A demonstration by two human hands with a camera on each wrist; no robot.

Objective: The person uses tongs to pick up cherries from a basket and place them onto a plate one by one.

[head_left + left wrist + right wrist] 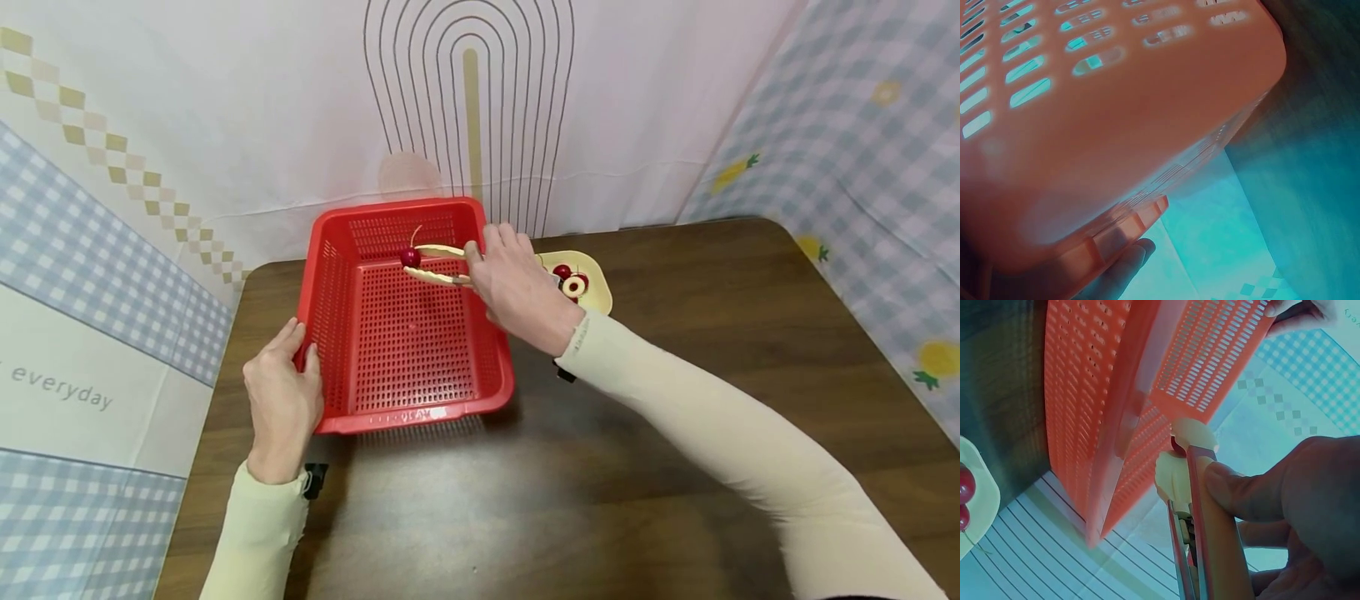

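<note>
My left hand (283, 398) grips the left rim of a red plastic basket (412, 421), thumb on the inner side. In the left wrist view a fingertip (1141, 250) shows at the basket's rim (1110, 240). From the right, my right hand (517, 287) holds a pair of cream-tipped tongs (431, 276) over the basket. Between the tong tips sits a dark red cherry (410, 257) with its stem pointing up. The right wrist view shows the tongs (1210, 512) in my fingers, with the cherry mostly hidden behind the tips.
Right of the basket stands a pale yellow plate (600, 292) with several cherries (562, 272) and a small ring-shaped piece (573, 287), partly behind my right hand. A patterned cloth (300, 108) hangs behind the dark wooden table (675, 292).
</note>
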